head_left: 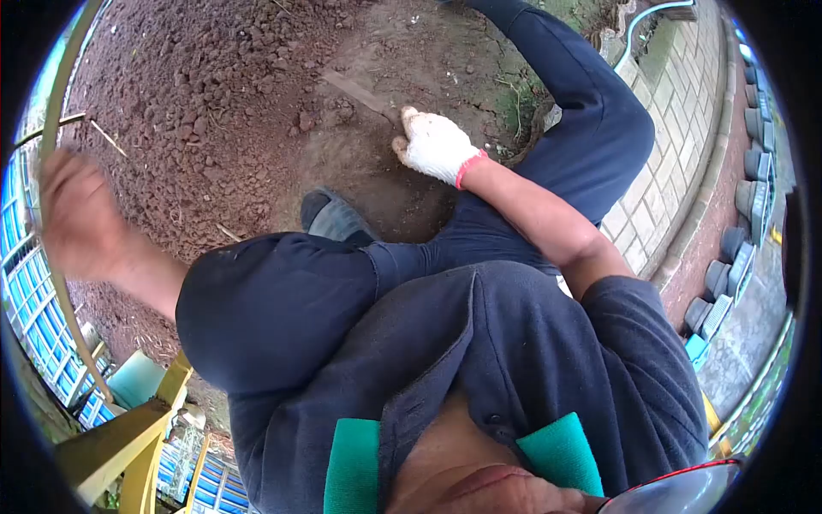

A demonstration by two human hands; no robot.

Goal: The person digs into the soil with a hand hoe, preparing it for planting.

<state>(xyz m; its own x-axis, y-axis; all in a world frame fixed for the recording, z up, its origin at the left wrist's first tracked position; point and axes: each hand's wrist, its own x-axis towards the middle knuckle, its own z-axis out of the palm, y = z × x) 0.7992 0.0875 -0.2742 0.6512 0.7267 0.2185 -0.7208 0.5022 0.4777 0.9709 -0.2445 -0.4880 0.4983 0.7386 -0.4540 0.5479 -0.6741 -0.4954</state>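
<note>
My right hand [435, 146] wears a white knit glove with a pinkish-red cuff and rests low over the soil between my legs. Its fingers are closed around the near end of a flat, dull brown-grey blade-like strip [353, 89], which points forward and left. The handle, if there is one, is hidden in the glove. My left hand [79, 206] is bare, raised at the left and smeared by motion. It overlaps a thin curved pole [53, 111]; whether it touches the pole cannot be made out. Beneath both hands lies brown soil [214, 86].
Loose clods cover the left; smoother packed earth lies ahead. A dark boot [334, 214] stands between my knees. A paved path [676, 128] and rows of grey pots [753, 201] run along the right. Yellow metal bars [141, 428] and blue slatted panels [38, 295] stand at the left.
</note>
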